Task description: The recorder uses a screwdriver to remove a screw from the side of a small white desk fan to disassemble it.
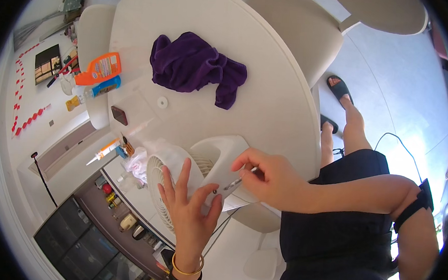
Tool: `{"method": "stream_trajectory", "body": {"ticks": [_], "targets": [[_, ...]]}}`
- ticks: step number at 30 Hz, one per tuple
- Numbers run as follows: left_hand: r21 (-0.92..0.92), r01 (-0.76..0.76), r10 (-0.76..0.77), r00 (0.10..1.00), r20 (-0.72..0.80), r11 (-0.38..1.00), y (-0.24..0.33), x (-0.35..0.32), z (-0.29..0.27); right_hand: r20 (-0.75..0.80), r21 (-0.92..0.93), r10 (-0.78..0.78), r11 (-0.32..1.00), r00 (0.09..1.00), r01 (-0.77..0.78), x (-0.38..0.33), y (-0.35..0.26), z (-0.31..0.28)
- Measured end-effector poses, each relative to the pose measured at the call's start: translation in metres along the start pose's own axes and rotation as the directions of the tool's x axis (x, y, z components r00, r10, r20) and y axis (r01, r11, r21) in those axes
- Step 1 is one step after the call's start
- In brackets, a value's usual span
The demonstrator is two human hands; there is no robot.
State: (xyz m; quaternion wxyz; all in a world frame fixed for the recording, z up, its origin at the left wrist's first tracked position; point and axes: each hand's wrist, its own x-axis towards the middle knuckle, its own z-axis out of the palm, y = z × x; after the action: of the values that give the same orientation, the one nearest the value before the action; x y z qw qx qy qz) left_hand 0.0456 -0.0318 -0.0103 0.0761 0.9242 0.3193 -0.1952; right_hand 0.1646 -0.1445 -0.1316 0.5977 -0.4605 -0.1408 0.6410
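Note:
A white fan (210,162) with a round slatted grille lies tipped at the near edge of the round white table (267,106). My left hand (192,205) is at its grille side, thumb and index finger pinched at a small round dark metal piece; the other fingers spread over the fan. Fingers curled, my right hand (270,181) grips a slim silver metal tool (233,183) whose tip points toward the left hand's pinch. Its exact kind is too small to tell. A purple cloth (197,66) lies crumpled farther back on the table.
A white disc (162,102), a dark small box (119,115), an orange bottle (102,68) and a blue bottle (105,87) are toward the table's left. Crumpled pinkish plastic (138,163) sits beyond the fan. Beige chairs (297,31) stand around the table.

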Motion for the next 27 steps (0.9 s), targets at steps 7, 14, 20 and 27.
{"method": "stream_trajectory", "body": {"ticks": [7, 14, 20, 27], "targets": [[0.144, -0.012, -0.002, 0.995, 0.099, 0.99, 0.008, -0.005, -0.006, 0.196, 0.436, 0.28, 0.834, 0.94, -0.339, 0.004, 0.029, -0.002], [0.05, 0.039, -0.039, 0.999, 0.003, 0.998, 0.002, -0.026, -0.006, 0.327, 0.386, 0.379, 0.782, 0.865, -0.489, 0.006, 0.027, 0.012], [-0.026, 0.055, -0.056, 0.997, -0.054, 0.998, -0.005, -0.035, 0.001, 0.2, 0.156, 0.033, 0.986, 0.979, -0.065, 0.006, 0.023, 0.019], [-0.099, 0.036, -0.05, 0.987, -0.152, 0.994, -0.016, -0.04, 0.011, 0.268, -0.492, -0.468, 0.685, 0.842, 0.538, 0.019, 0.022, 0.006]]}}
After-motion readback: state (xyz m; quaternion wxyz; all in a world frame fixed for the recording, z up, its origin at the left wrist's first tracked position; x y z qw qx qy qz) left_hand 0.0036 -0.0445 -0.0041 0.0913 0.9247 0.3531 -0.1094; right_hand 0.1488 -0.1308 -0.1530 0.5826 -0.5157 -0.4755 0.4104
